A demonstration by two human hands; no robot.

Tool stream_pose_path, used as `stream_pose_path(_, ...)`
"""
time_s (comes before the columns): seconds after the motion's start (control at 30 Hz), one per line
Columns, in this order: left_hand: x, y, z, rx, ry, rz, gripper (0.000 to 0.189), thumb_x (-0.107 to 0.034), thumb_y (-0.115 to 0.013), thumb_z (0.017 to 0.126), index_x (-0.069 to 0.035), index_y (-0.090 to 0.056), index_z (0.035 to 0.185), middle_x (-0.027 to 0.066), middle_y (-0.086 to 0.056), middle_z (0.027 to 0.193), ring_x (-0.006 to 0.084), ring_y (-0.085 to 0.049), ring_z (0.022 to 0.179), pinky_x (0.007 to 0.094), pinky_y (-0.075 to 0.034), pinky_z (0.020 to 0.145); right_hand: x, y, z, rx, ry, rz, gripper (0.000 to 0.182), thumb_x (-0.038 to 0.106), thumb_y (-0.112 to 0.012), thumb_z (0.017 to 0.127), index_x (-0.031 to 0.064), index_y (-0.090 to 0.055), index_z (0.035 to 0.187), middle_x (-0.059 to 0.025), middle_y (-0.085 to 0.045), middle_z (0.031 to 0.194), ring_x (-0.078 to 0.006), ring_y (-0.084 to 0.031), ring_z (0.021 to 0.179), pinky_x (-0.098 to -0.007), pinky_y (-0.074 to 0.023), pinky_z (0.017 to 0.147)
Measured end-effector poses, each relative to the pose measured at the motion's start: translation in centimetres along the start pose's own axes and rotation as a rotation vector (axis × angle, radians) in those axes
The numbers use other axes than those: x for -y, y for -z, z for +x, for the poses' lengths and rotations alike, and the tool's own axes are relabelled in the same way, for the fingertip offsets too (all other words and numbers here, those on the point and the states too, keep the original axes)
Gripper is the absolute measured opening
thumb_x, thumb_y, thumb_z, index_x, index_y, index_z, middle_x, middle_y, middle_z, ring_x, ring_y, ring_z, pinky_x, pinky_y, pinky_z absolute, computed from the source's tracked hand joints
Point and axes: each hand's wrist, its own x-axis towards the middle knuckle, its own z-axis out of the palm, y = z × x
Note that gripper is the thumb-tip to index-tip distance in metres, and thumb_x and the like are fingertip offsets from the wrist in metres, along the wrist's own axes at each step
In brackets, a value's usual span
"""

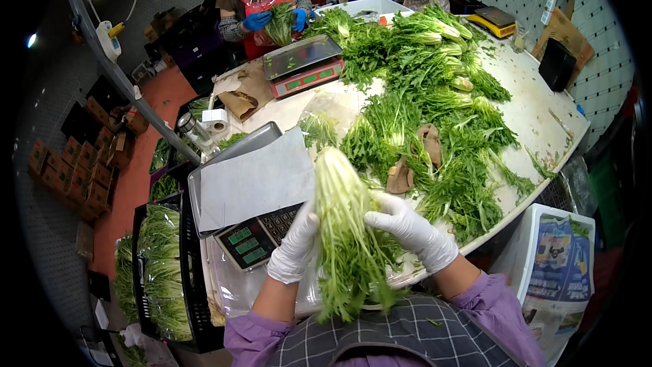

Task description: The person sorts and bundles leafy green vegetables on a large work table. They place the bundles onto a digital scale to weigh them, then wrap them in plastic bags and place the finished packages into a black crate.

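Between my hands is a large bunch of frilly leafy greens (344,214), its pale stem end pointing away from me and its leaves hanging over my apron. White-gloved, my left hand (298,239) grips its left side, and my right hand (412,232) holds the right side. Left of the bunch stands a digital scale (247,242) with lit displays and a keypad. A grey sheet (260,183) covers most of its metal pan (204,188). More loose greens (387,122) lie on the white table (540,112) beyond my right hand, with a brown cloth glove (430,142) among them.
Packed greens fill a black crate (196,285) at my left. A white foam box (519,265) stands right of the table. Farther off are a red scale (305,74), a yellow scale (494,20) and a label roll (215,121). Blue-gloved co-workers (257,20) handle greens opposite.
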Motion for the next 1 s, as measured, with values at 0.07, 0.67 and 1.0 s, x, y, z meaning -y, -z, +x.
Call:
stream_pose_path(0.07, 0.3, -0.5, 0.0, 0.076, 0.025, -0.012, 0.108, -0.06, -0.071, 0.061, 0.003, -0.026, 0.137, 0.0152, -0.043, 0.131, 0.0249, -0.047, 0.118, 0.0366, -0.037, 0.102, -1.0, -0.2, 0.4, 0.003, 0.083, -0.273, 0.049, 0.027, -0.059, 0.088, -0.0045, -0.046, 0.123, -0.0082, -0.056, 0.115, -0.0162, -0.052, 0.105, -0.0282, -0.0396, 0.093)
stream_pose_path(0.67, -0.3, 3.3, 2.0, -0.385, -0.174, -0.663, 0.044, -0.026, -0.053, 0.085, -0.002, -0.049, 0.122, 0.0119, -0.058, 0.105, 0.0242, -0.057, 0.095, 0.0403, -0.047, 0.088, 0.6, 0.6, -2.0, -0.281, 0.099, -0.675, 0.078, 0.024, -0.072, 0.077, 0.0045, -0.029, 0.139, -0.0162, -0.047, 0.122, -0.0229, -0.048, 0.109, -0.0326, -0.0398, 0.096)
stream_pose_path(1.0, -1.9, 3.0, 2.1, -0.589, -0.381, -0.477, 0.042, -0.029, -0.051, 0.087, -0.004, -0.049, 0.121, 0.0106, -0.056, 0.11, 0.024, -0.055, 0.099, 0.0403, -0.046, 0.088, -2.5, 0.5, -4.9, 0.004, -0.148, -0.233, 0.029, 0.029, -0.047, 0.095, 0.0033, -0.06, 0.09, -0.0007, -0.057, 0.066, -0.0077, -0.052, 0.058, -0.0209, -0.0432, 0.056)
